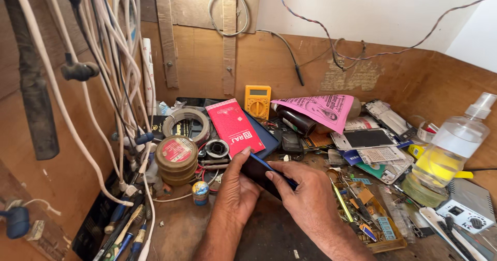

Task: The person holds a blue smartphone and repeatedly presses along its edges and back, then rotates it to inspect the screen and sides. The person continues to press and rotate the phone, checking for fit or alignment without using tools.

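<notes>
The left hand (235, 188) gripped a dark phone (259, 172) from the side, just above the wooden bench (269, 235). The right hand (305, 196) pinched a thin blue tool (272, 169), and its tip lay on the phone. Near the left hand stood a small round tin (200, 192) and brown tape rolls (176, 160). A red box (234, 125) and a yellow meter (257, 101) sat farther back. A clear spray bottle (449, 147) stood far right.
</notes>
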